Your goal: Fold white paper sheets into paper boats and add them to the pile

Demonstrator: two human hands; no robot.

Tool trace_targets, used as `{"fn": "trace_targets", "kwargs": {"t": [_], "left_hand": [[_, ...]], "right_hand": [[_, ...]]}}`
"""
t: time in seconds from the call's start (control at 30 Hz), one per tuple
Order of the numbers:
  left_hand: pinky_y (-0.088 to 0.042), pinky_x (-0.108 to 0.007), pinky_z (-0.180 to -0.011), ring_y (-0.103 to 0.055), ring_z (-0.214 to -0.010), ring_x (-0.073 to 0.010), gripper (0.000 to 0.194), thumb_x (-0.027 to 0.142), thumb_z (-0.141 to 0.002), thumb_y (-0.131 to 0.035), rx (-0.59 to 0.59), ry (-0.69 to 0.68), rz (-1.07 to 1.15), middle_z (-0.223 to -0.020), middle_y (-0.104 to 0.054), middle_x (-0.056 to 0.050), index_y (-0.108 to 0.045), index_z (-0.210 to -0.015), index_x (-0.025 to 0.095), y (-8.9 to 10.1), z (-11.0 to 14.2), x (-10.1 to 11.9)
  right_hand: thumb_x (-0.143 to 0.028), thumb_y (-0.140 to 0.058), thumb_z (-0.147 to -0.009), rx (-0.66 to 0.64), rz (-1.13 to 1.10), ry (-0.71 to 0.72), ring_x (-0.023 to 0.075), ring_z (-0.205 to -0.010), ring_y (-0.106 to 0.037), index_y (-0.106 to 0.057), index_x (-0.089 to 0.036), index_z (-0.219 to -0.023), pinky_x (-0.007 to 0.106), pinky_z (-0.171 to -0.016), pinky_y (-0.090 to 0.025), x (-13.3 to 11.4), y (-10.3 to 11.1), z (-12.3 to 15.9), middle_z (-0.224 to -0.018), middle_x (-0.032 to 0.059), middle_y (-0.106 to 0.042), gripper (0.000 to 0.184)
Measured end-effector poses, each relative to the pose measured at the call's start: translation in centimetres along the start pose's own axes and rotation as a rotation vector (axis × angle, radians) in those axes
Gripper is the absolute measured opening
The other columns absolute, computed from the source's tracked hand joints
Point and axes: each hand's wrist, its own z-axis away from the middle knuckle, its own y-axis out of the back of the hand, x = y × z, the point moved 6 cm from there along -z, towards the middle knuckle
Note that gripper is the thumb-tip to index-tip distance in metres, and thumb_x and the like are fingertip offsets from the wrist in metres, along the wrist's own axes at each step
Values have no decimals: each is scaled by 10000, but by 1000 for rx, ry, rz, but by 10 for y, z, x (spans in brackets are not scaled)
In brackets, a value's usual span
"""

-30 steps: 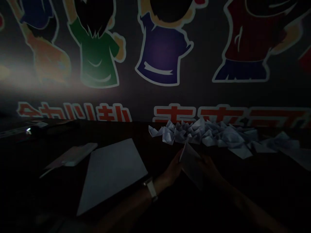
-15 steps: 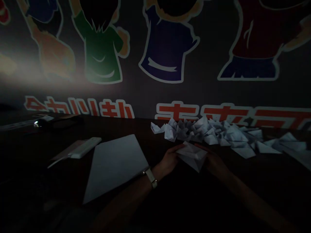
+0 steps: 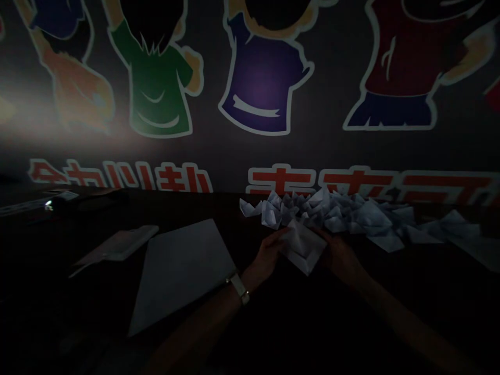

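In dim light, my left hand (image 3: 269, 254) and my right hand (image 3: 339, 254) both grip a partly folded white paper piece (image 3: 302, 247) above the dark table (image 3: 390, 291), one hand at each side. A watch with a pale strap (image 3: 239, 288) sits on my left wrist. Just beyond the held paper lies a pile of several folded white paper boats (image 3: 336, 213). A stack of flat white sheets (image 3: 182, 271) rests to the left of my left arm.
A pale flat object (image 3: 117, 246) lies left of the sheets. A small glowing light on a dark object (image 3: 49, 205) sits at the far left. Behind the table hangs a banner with cartoon figures (image 3: 258, 78) and red lettering.
The folded paper went from a flat upright shape to a spread, opened one pulled between both hands. The hands moved slightly away from me, closer to the pile.
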Motion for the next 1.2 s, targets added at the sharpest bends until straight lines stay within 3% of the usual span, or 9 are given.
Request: {"fn": "trace_targets", "kwargs": {"t": [0.07, 0.2, 0.3, 0.47, 0.6, 0.7, 0.8, 0.97, 1.2], "left_hand": [[-417, -275, -729, -568, -845, -181, 421, 186, -650, -641, 16, -49, -29, -1000, -646, -75, -630, -1071, 158, 2, 0, 2], [-420, -276, -747, -557, -901, -194, 419, 195, -670, -604, 58, -127, -66, -1051, -627, -73, -610, -1088, 163, 4, 0, 8], [-422, -278, -755, -559, -907, -199, 418, 192, -667, -603, 64, -126, -53, -1065, -618, -81, -603, -1083, 150, 3, 1, 10], [-424, -276, -794, -555, -958, -186, 501, 153, -645, -620, 88, -131, 36, -1141, -581, -68, -551, -1138, 206, 5, 3, 9], [-435, -259, -714, -585, -836, -169, 478, 228, -652, -678, 188, -119, -14, -1008, -633, -70, -566, -1115, 188, 17, 0, 6], [-423, -243, -651, -582, -729, -159, 349, 360, -669, -694, 188, -138, -139, -854, -661, -74, -656, -914, 115, 21, -4, 9], [-395, -224, -573, -550, -622, -132, 355, 441, -671, -680, 195, -149, -205, -731, -653, -50, -670, -786, 105, 22, -6, 13], [-366, -211, -554, -513, -597, -114, 344, 452, -650, -692, 229, -215, -238, -657, -626, -24, -663, -689, 112, 23, -6, 19], [-367, -213, -533, -500, -550, -104, 333, 432, -638, -705, 234, -179, -172, -620, -613, -16, -661, -698, 108, 26, -6, 18]], "right_hand": [[-528, -411, -805, 9, -49, -102, 264, -960, -624, -550, -216, -1140, 395, -781, -514, 9, -6, 0, -1102, 85, -646, 478], [-466, -579, -758, -193, -214, -352, 257, -933, -639, -582, -162, -1065, 420, -807, -502, 34, -32, 11, -1039, 125, -668, 432], [-397, -646, -735, -199, -211, -417, 249, -854, -666, -619, -119, -986, 405, -798, -504, 43, -40, 18, -965, 152, -688, 375], [-344, -678, -711, -105, -187, -406, 237, -799, -678, -662, -127, -883, 365, -735, -521, 39, -38, 21, -908, 143, -705, 278], [-374, -704, -675, -84, -78, -389, 212, -735, -682, -678, -119, -840, 313, -657, -529, 37, -35, 20, -843, 127, -716, 304], [-414, -706, -661, -146, 46, -362, 203, -681, -682, -687, -99, -800, 292, -606, -529, 38, -37, 20, -794, 127, -720, 345], [-452, -681, -674, -230, 140, -320, 197, -657, -679, -696, -82, -753, 272, -576, -523, 38, -41, 20, -756, 128, -719, 378], [-495, -655, -677, -294, 204, -281, 189, -637, -676, -707, -83, -743, 266, -577, -519, 35, -44, 22, -729, 118, -720, 421], [-500, -660, -662, -324, 251, -285, 182, -614, -675, -711, -87, -709, 248, -566, -514, 28, -45, 24, -697, 109, -719, 419]]}}
